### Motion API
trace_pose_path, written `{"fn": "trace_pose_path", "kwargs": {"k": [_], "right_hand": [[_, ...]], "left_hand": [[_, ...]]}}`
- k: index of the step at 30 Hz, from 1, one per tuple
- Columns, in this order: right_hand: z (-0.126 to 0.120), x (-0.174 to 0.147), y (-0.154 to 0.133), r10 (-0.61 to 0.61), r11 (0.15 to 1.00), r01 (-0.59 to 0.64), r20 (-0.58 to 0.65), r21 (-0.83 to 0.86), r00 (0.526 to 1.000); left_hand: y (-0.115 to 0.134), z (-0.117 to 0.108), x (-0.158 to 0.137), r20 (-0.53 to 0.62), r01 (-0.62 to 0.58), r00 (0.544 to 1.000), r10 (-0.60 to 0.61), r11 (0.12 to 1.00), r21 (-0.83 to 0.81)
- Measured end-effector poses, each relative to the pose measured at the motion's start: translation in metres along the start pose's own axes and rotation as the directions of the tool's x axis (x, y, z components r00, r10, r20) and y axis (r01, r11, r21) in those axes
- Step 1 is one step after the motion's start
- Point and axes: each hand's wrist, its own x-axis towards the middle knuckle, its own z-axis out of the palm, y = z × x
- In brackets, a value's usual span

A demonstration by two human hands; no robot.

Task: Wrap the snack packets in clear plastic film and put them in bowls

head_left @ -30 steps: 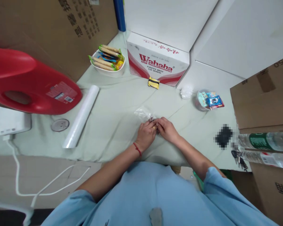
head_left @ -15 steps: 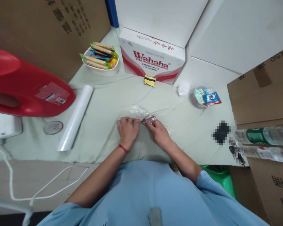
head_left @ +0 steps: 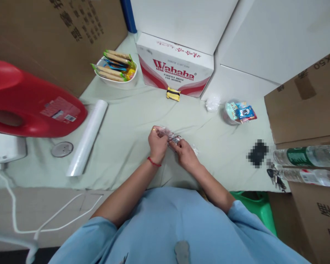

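Between my hands at the middle of the table lies a small dark packet with clear plastic film about it; its kind is too small to make out. My left hand, with a red string on the wrist, is closed on the gathered film at the packet's left. My right hand pinches the packet's right side between thumb and fingers. A crumpled end of film shows beyond the right hand's fingers.
A roll of plastic film and a red jug stand at left. Behind are a snack bowl, a Wahaha box and a yellow packet. At right are a small tub, bottles and keys.
My left hand has moved right and slightly up, and its fingers have closed over the film that lay spread above the packet. My right hand has stayed at the packet.
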Motion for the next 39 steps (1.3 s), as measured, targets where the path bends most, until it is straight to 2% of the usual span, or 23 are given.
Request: {"fn": "trace_pose_path", "kwargs": {"k": [2,3,4,6,8,10,11,13,15,16,17,18,20,22,26,28,30,33,35,39], "right_hand": [[0.002,0.001,-0.001,0.029,0.999,-0.028,-0.017,0.045,0.999],[0.002,0.001,-0.001,0.041,0.996,-0.038,-0.036,0.077,0.998],[0.002,-0.001,-0.002,0.037,0.994,-0.031,-0.056,0.106,0.998],[-0.002,-0.009,-0.002,-0.027,0.99,0.036,-0.074,0.135,0.997],[-0.009,-0.024,0.003,-0.136,0.979,0.138,-0.024,0.147,0.99],[-0.018,-0.042,0.011,-0.174,0.965,0.159,0.052,0.21,0.983],[-0.022,-0.05,0.017,-0.13,0.963,0.115,0.047,0.242,0.99],[-0.029,-0.063,0.029,0.065,0.97,-0.042,-0.089,0.241,0.994],[-0.032,-0.066,0.04,0.249,0.966,-0.214,-0.315,0.144,0.916],[-0.032,-0.066,0.045,0.286,0.957,-0.278,-0.399,0.078,0.871],[-0.031,-0.064,0.049,0.292,0.948,-0.319,-0.44,0.013,0.849],[-0.029,-0.062,0.051,0.284,0.941,-0.336,-0.446,-0.04,0.849],[-0.027,-0.058,0.052,0.26,0.945,-0.317,-0.4,-0.083,0.879],[-0.029,-0.054,0.048,0.254,0.959,-0.28,-0.337,-0.031,0.907],[-0.04,-0.03,0.027,0.348,0.93,-0.312,-0.198,0.195,0.916],[-0.043,-0.008,0.014,0.325,0.935,-0.292,-0.155,0.201,0.933],[-0.039,0.017,0.001,0.263,0.962,-0.249,-0.134,0.11,0.955],[-0.029,0.046,-0.015,0.214,0.972,-0.22,-0.077,-0.084,0.974],[-0.021,0.056,-0.022,0.213,0.954,-0.216,-0.036,-0.208,0.976],[-0.009,0.058,-0.034,0.222,0.89,-0.193,0.021,-0.413,0.975]], "left_hand": [[0.006,-0.005,-0.013,0.1,-0.132,0.987,0.129,0.991,0.027],[0.008,-0.008,-0.02,0.197,-0.221,0.959,0.204,0.973,0.066],[0.01,-0.011,-0.026,0.31,-0.318,0.911,0.271,0.942,0.111],[0.009,-0.017,-0.036,0.503,-0.507,0.784,0.365,0.844,0.178],[0.003,-0.022,-0.043,0.603,-0.655,0.671,0.432,0.726,0.208],[-0.006,-0.025,-0.047,0.644,-0.746,0.598,0.478,0.626,0.228],[-0.011,-0.026,-0.049,0.658,-0.774,0.573,0.488,0.585,0.241],[-0.019,-0.025,-0.053,0.685,-0.809,0.539,0.49,0.526,0.261],[-0.023,-0.023,-0.058,0.699,-0.824,0.525,0.486,0.493,0.277],[-0.023,-0.023,-0.06,0.699,-0.828,0.526,0.485,0.481,0.289],[-0.023,-0.022,-0.062,0.694,-0.826,0.534,0.483,0.472,0.307],[-0.023,-0.022,-0.063,0.684,-0.82,0.549,0.481,0.466,0.331],[-0.022,-0.024,-0.066,0.663,-0.805,0.58,0.474,0.459,0.376],[-0.022,-0.026,-0.067,0.658,-0.801,0.589,0.47,0.447,0.398],[-0.024,-0.026,-0.069,0.694,-0.827,0.554,0.46,0.398,0.396],[-0.025,-0.023,-0.069,0.714,-0.84,0.536,0.451,0.37,0.397],[-0.026,-0.019,-0.07,0.728,-0.85,0.522,0.444,0.339,0.403],[-0.03,-0.017,-0.071,0.734,-0.849,0.524,0.432,0.326,0.415],[-0.035,-0.022,-0.075,0.732,-0.847,0.525,0.434,0.356,0.396],[-0.048,-0.047,-0.089,0.746,-0.861,0.473,0.468,0.426,0.279]]}}
